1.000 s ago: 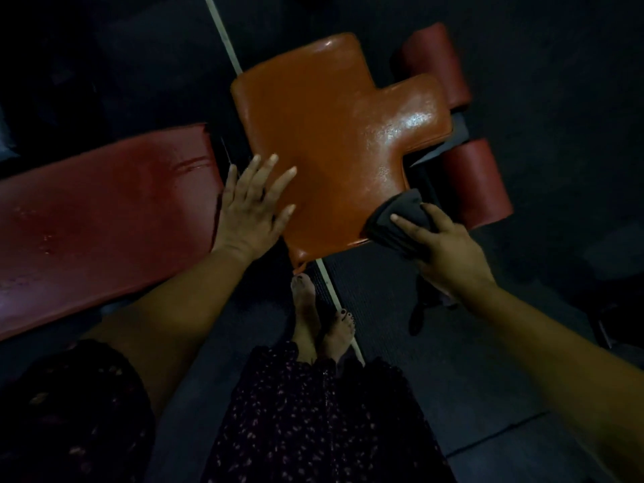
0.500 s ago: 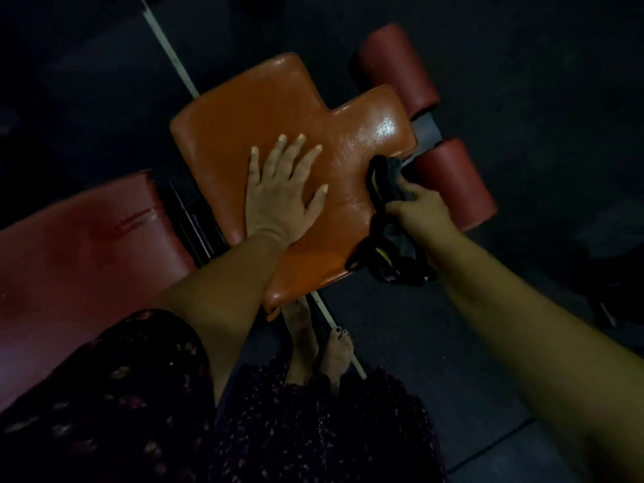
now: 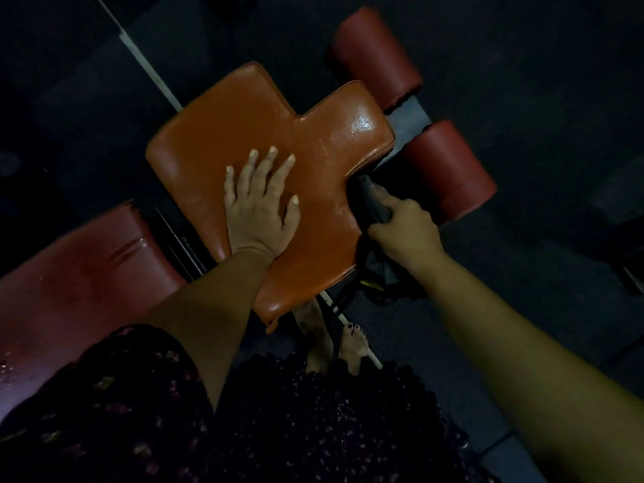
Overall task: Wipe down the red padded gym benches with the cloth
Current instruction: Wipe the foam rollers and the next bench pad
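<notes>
- Dark rubber gym flooring (image 3: 522,81) fills the frame, crossed by a pale line (image 3: 153,71) running from the upper left down under the seat.
- At centre sits the orange-red seat pad (image 3: 244,134), glossy towards its upper-right lobe; the long red bench pad (image 3: 69,284) lies at lower left, and two red roller pads (image 3: 449,169) stand at upper right.
- My left hand (image 3: 259,210) lies flat on the seat pad, fingers straight and spread, bracing it.
- My right hand (image 3: 406,235) grips the dark cloth (image 3: 374,207), fingers curled round it, pressed against the pad's right edge just below the notch; the loose end hangs down.
- I judge the step in hand to be wiping that side edge. To do it well I should keep the cloth bunched firmly, run it along the seam and into the notch corner, and hold my left palm steady so the pad does not shift.
- The long bench looks smeared, so it likely needs its turn.
</notes>
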`<state>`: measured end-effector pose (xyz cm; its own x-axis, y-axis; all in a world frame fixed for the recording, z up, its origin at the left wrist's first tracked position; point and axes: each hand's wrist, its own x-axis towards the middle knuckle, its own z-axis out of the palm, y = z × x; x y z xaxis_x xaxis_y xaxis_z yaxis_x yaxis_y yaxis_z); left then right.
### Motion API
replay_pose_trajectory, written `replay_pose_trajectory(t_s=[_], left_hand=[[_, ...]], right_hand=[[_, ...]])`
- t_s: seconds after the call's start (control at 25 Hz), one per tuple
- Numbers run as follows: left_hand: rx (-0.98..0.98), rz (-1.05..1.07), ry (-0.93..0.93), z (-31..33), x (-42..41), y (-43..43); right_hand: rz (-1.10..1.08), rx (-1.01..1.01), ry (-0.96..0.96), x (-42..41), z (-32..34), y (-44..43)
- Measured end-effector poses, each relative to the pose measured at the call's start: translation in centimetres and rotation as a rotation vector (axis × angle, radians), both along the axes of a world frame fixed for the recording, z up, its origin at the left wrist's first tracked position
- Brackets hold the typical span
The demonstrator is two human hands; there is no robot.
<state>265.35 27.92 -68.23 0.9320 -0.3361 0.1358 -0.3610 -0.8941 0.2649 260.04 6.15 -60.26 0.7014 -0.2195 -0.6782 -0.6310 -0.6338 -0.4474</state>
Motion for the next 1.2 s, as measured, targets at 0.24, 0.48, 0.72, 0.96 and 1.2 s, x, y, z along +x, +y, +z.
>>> replay_pose_trajectory(t_s=[0.24,0.48,0.72,0.96,1.2], left_hand=[[-0.019,-0.017,-0.046,-0.7,-0.2,0.1],[-0.025,-0.011,-0.036,-0.6,-0.2,0.2],[-0.003,-0.012,-0.021,-0.5,-0.1,0.3],[-0.014,-0.013,-0.017,-0.4,-0.1,0.3],[-0.022,-0.028,0.023,-0.1,-0.2,0.1]], right_hand=[[-0.102,0.067,0.088,-4.0,-1.6,-1.6],[-0.064,-0.039,-0.053,-6.5,-0.4,1.3],[-0.229,0.035,0.022,-7.3,-2.3,1.8],[-0.292,0.159,-0.11,-11.5,0.2,7.8],[-0.818,0.482,-0.213,-11.0,-1.9,10.7]])
